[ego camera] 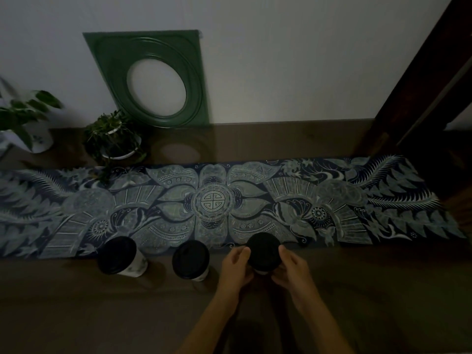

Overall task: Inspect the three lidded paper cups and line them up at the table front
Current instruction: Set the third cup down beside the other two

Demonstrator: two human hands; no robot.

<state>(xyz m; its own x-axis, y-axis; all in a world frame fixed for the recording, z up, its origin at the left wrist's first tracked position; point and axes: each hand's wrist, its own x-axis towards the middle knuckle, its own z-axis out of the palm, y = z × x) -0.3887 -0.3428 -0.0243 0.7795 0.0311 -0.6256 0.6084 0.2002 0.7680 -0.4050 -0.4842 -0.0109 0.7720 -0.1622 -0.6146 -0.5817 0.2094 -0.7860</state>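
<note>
Three white paper cups with black lids stand along the near edge of the patterned runner. The left cup and the middle cup stand free on the brown table. Both hands wrap the right cup: my left hand holds its left side, my right hand its right side. Only its lid and a sliver of white wall show between the fingers.
A blue-and-white patterned runner crosses the table. Behind it are two potted plants and a green square frame leaning on the wall. A dark wooden post rises at the right.
</note>
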